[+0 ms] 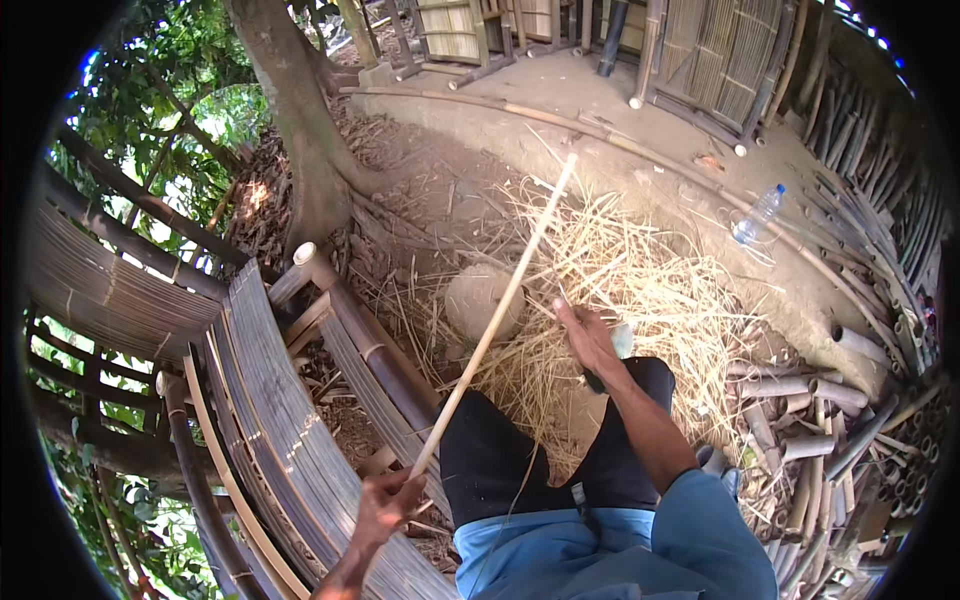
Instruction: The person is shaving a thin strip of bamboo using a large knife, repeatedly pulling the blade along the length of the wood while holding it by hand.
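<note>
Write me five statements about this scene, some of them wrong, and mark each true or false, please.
1. The left hand grips a long, slender, pale, wood-like stick. True.
2. The right hand grips that stick too. False: the right hand is apart from it, to its right.
3. Dry, straw-like, pale yellow strips litter the ground ahead of the person. True.
4. The clear plastic bottle with a blue cap sits on the grey, slatted bamboo bench. False: the bottle is on the ground at the right, away from the bench.
5. A thick brown tree trunk rises on the left. True.
</note>
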`<move>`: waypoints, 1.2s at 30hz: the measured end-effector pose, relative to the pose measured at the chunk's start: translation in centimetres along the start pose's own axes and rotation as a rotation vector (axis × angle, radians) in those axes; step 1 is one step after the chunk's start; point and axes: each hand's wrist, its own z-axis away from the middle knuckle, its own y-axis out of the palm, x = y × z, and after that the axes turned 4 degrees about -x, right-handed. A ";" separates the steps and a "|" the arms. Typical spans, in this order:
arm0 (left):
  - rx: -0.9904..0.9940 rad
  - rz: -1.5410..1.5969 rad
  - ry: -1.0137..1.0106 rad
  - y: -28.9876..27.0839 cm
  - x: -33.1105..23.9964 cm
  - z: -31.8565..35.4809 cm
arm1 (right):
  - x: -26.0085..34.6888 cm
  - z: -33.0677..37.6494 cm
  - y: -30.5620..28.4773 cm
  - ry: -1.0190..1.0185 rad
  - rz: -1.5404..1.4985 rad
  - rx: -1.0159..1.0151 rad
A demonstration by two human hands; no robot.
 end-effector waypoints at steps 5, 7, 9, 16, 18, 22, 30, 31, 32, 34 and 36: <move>0.081 -0.178 -0.211 -4.0 0.5 0.8 | 1.4 1.6 3.4 0.222 -0.574 -0.002; -0.040 -0.516 0.179 -6.5 4.5 2.1 | 0.5 1.0 5.4 0.222 -0.763 0.033; -0.327 -0.963 0.667 -3.5 1.1 2.8 | 0.4 2.0 6.1 0.263 -0.827 -0.002; -0.313 -0.045 0.316 5.7 7.9 7.2 | 0.5 2.9 7.9 0.201 -0.665 0.033; -0.324 0.506 0.011 7.0 10.0 5.3 | 0.5 3.2 8.7 0.249 -0.585 0.080; -0.695 1.017 0.266 5.9 8.9 0.0 | -0.4 2.0 9.7 0.214 -0.507 0.203; -0.921 0.767 1.092 -0.3 -2.7 -4.4 | -5.1 4.4 8.6 -0.325 0.342 0.228; -0.840 0.780 1.180 -1.8 -4.1 -4.7 | -6.2 4.8 8.8 -0.320 0.327 0.264; -0.985 0.892 1.151 -2.0 -7.0 -4.6 | -6.8 5.0 9.2 -0.327 0.298 0.308; -0.899 0.900 1.145 -2.1 -9.8 -5.6 | -8.3 5.2 8.7 -0.350 0.272 0.336; -0.832 0.873 1.135 -1.5 -11.6 -6.8 | -9.8 4.2 8.4 -0.214 0.336 0.362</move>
